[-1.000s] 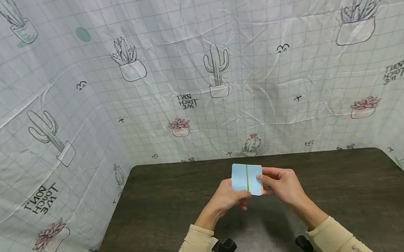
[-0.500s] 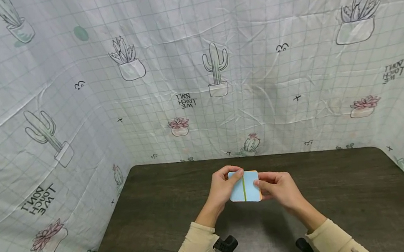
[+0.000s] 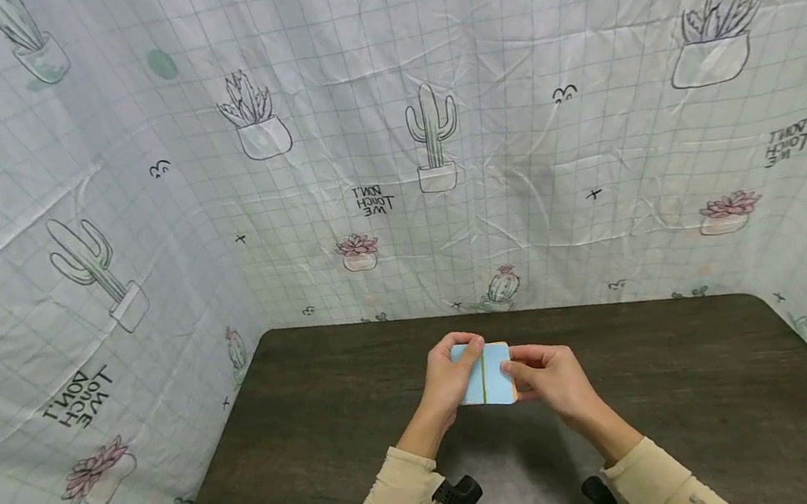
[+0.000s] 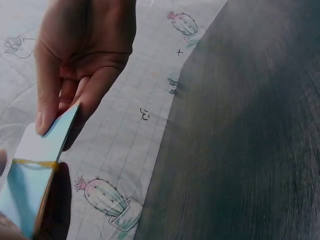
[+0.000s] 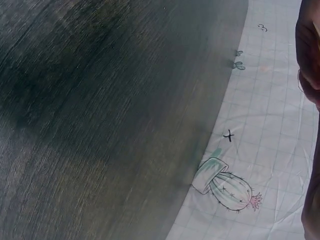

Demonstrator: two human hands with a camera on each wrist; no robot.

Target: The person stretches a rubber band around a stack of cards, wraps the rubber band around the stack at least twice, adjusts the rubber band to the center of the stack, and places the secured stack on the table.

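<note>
A small square stack of light blue cards (image 3: 499,383) with an orange edge is held up above the table, a yellow-green rubber band (image 3: 484,378) running across its middle. My left hand (image 3: 449,377) grips the left side, its thumb over the top edge by the band. Opposite it, my right hand (image 3: 559,380) pinches the right side between thumb and fingers. The left wrist view shows the right hand (image 4: 87,55) on the far end of the cards (image 4: 27,187), with the rubber band (image 4: 35,163) between the hands. In the right wrist view only hand edges appear, at far right.
A dark wooden table (image 3: 320,430) lies beneath the hands. Behind it and at both sides hangs a pale gridded curtain (image 3: 520,212) printed with cacti. Black wrist devices (image 3: 459,494) sit below both sleeves.
My left thumb has moved from the stack's bottom edge up to its top edge. The stack has straightened and shifted slightly left and down; the right hand still pinches its right side.
</note>
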